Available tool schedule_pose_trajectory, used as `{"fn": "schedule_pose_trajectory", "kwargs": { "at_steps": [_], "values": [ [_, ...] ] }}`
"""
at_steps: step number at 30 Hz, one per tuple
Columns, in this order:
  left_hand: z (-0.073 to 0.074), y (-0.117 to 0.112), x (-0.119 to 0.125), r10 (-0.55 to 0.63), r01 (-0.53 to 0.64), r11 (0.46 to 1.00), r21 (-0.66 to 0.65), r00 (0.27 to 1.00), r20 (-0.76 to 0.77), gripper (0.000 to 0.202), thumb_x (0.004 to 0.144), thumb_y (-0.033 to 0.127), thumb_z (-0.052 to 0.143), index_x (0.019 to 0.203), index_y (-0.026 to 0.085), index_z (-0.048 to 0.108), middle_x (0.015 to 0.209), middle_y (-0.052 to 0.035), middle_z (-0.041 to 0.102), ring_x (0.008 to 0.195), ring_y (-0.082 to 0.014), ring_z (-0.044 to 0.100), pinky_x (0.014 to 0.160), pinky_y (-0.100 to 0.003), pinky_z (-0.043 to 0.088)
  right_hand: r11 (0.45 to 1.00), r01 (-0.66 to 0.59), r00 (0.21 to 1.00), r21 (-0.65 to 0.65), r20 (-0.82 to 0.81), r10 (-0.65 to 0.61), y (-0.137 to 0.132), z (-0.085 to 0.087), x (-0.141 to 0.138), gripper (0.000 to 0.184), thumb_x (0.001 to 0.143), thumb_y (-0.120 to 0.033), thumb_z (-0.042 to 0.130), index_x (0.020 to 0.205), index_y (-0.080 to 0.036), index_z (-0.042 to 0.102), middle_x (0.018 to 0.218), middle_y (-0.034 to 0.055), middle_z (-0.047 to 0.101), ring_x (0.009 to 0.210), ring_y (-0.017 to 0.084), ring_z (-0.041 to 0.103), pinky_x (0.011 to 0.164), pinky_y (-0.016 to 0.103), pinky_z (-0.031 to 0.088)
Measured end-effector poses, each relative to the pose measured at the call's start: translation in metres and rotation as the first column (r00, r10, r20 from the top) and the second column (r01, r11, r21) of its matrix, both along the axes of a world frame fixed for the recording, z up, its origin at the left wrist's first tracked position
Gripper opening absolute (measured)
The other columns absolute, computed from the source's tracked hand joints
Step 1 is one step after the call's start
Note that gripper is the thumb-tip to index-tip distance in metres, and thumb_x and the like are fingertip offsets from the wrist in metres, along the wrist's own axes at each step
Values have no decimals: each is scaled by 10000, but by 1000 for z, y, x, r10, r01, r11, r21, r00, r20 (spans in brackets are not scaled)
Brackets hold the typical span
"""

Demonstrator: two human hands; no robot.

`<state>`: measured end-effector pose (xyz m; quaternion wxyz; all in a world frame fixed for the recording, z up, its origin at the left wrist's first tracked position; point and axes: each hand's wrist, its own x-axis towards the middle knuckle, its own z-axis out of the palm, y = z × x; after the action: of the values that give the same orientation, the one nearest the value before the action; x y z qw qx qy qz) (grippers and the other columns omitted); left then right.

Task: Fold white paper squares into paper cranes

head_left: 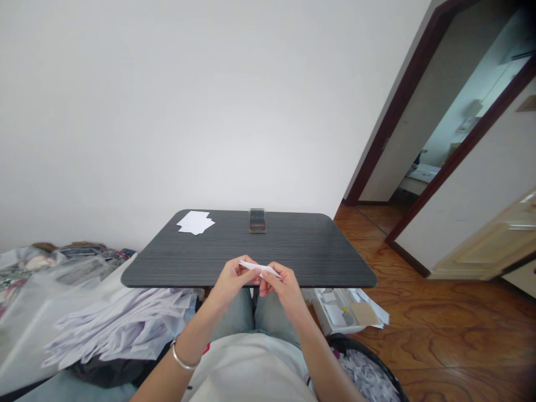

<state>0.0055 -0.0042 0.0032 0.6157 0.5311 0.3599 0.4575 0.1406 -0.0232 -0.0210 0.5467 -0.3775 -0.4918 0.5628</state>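
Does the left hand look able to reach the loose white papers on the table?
Probably yes: nothing visible stands between the left hand and the papers on the table, though that hand holds a white slip that may need releasing.

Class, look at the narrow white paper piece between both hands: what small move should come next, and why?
Perhaps slide the thumbs of the left hand and right hand outward along the white paper piece: both hands pinch it, the thumbs close together near its middle.
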Motion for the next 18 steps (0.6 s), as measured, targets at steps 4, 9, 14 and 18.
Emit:
{"fn": "schedule_pose_trajectory", "kwargs": {
  "at_steps": [4, 9, 14, 18],
  "values": [
    [-1, 0, 0, 41, -40, 999, -32, 999, 24, 214, 639, 288, 695, 627, 127, 555, 560, 1, 632, 529, -103, 573, 569, -211, 456, 995, -43, 992, -92, -125, 31, 1, 0, 2, 246, 672, -364, 663, 650, -147, 548, 537, -15, 610, 438, 85, 555, 462, 190, 476],
    [-5, 1, 3, 87, -82, 993, -86, 995, 51, 212, 621, 276, 705, 613, 129, 553, 556, -6, 652, 520, -118, 603, 583, -233, 480, 995, -9, 984, -97, -179, -9, 3, -1, 0, 244, 653, -335, 693, 661, -141, 544, 544, -13, 609, 444, 83, 555, 479, 197, 491],
    [-8, 1, 6, 154, -149, 987, -59, 984, 93, 223, 612, 284, 717, 633, 128, 560, 590, -6, 655, 538, -112, 605, 595, -231, 486, 961, 265, 957, 80, -141, -252, -1, 1, -5, 350, 700, -294, 662, 984, -204, 479, 590, -43, 616, 464, 98, 567, 477, 209, 485],
    [-7, 0, 7, 193, -191, 981, -33, 976, 101, 220, 606, 286, 725, 620, 126, 575, 575, 11, 621, 543, -103, 585, 592, -222, 479, 923, 327, 944, 205, -26, -329, -3, -2, -5, 229, 739, -299, 625, 929, -200, 544, 674, -14, 622, 523, 115, 593, 513, 236, 496]
  ]
}}
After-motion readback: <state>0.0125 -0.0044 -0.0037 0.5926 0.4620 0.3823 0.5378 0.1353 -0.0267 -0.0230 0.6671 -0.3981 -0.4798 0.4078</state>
